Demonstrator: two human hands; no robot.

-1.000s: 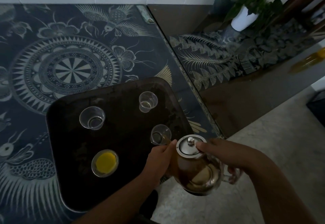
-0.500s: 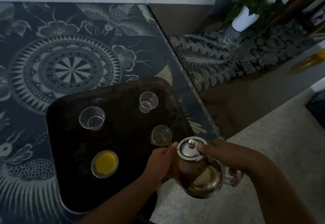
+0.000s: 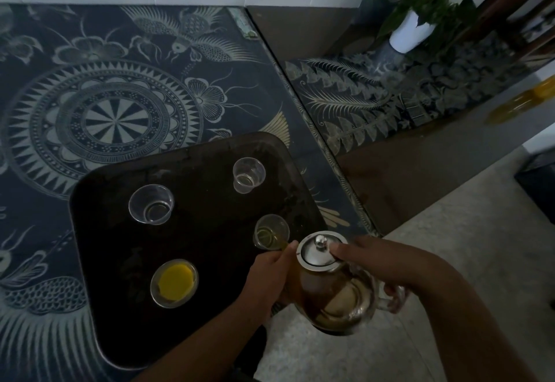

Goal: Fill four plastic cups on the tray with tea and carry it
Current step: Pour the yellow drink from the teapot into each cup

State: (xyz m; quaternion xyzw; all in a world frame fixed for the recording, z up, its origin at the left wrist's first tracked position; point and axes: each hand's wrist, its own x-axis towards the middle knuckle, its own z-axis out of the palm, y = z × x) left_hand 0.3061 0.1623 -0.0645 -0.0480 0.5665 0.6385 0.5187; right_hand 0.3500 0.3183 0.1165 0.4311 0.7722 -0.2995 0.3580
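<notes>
A dark tray (image 3: pixel 210 336) lies on the patterned table with several clear plastic cups on it. The front-left cup (image 3: pixel 174 283) holds yellow tea. The front-right cup (image 3: pixel 271 231) has a little tea in it, and a thin stream runs into it from the glass teapot (image 3: pixel 336 291). The back-left cup (image 3: pixel 151 204) and back-right cup (image 3: pixel 248 175) look nearly empty. My right hand (image 3: pixel 381 261) grips the teapot's handle with a fingertip on its metal lid. My left hand (image 3: pixel 267 273) supports the pot's side by the spout.
The dark patterned table (image 3: pixel 120 105) ends at its right edge near the tray. A lower patterned bench (image 3: pixel 375 96) stands to the right with a potted plant (image 3: pixel 414 27) on it. Pale floor lies below the teapot. A tiled wall runs along the back.
The teapot has tilted a bit more toward the front-right cup, and tea has started to collect in that cup. Both hands stay on the pot.
</notes>
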